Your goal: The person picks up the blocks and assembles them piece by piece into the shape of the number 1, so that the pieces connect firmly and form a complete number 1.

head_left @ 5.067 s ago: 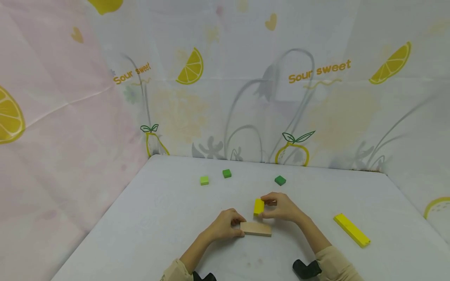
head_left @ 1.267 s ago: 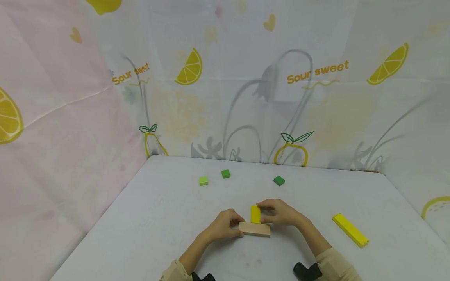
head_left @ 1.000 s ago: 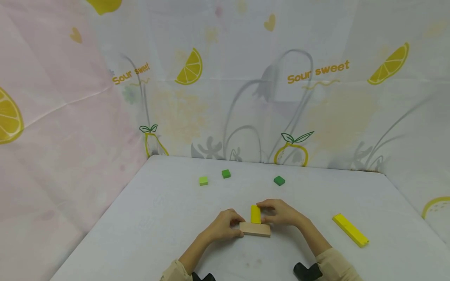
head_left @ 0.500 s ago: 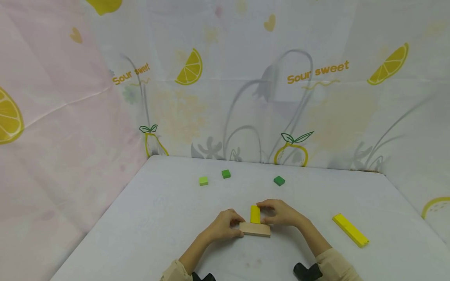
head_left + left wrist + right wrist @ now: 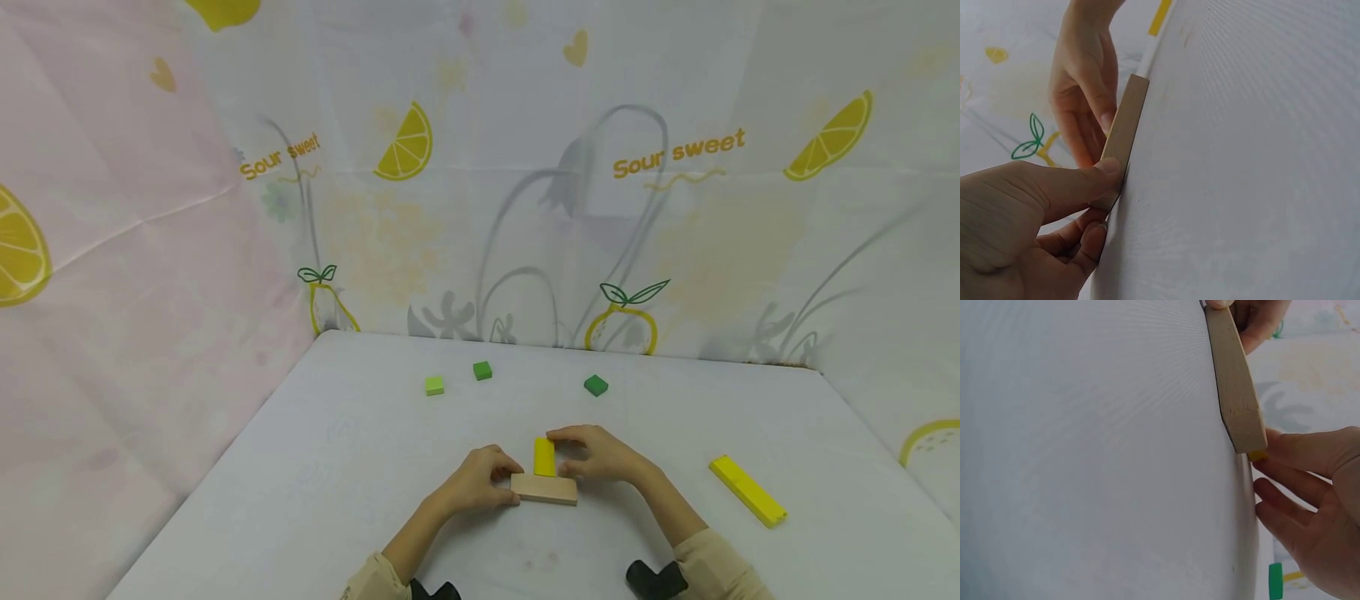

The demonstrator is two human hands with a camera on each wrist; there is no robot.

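Note:
My left hand (image 5: 480,480) pinches the left end of a plain wooden block (image 5: 543,489) between thumb and fingers; the block lies lengthwise across the table. Directly behind it is a smaller yellow block (image 5: 544,457), its near end right at the wooden block's back side. The fingertips of my right hand (image 5: 600,454) are at the yellow block's right side, index finger at the far corner and thumb near the close end. In the right wrist view the wooden block (image 5: 1235,375) hides most of the yellow one, and only a sliver of yellow shows beside the thumb.
Toward the back of the white table lie a light green block (image 5: 434,386), a mid-green block (image 5: 482,371) and a dark green block (image 5: 596,385). A long yellow block (image 5: 747,492) lies at the right. Lemon-printed cloth (image 5: 495,208) hangs behind the table.
Since the oldest frame, my right hand has brought the yellow block nearer and squared it against the wooden block's back. Over the last second, only the right thumb has shifted slightly. My left hand has stayed put.

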